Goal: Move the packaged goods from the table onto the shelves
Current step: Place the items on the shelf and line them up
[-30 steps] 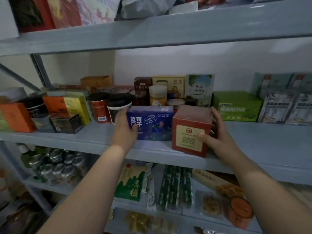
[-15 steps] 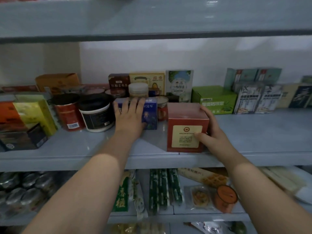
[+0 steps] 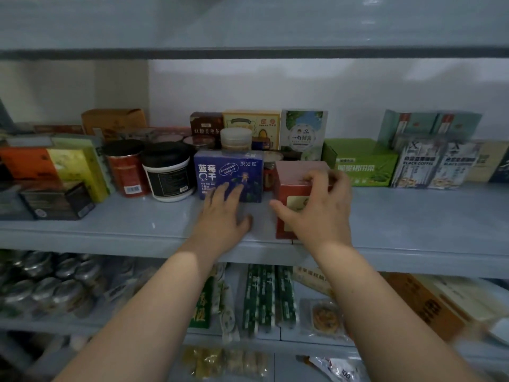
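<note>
The square red cardboard box (image 3: 289, 186) with a cream label stood upright near the front edge of the grey metal shelf (image 3: 413, 219). The right hand (image 3: 316, 216) gripped it. Its fingers (image 3: 326, 179) were curled over the top front edge, and the thumb was spread against the front face, covering much of the label.

Just left of the red box and a little further back stood the blue cardboard box (image 3: 228, 169), printed with white characters. A narrow strip of bare shelf showed between the two. The left hand (image 3: 221, 219), also left of the red box, was palm down over the shelf. Its fingers (image 3: 220, 193) were straight and slightly apart, and the tips touched the lower front of the blue box without closing on it.

Further left of the red box stood a round white jar with a black lid (image 3: 169, 175), then a red tin with a black lid (image 3: 125, 172). Behind the red box, to its left, rose a clear jar with a pale lid (image 3: 236, 139). To the right of the red box and further back sat a green carton (image 3: 360, 161). Beyond it were pale packets marked black coffee (image 3: 429, 166).
</note>
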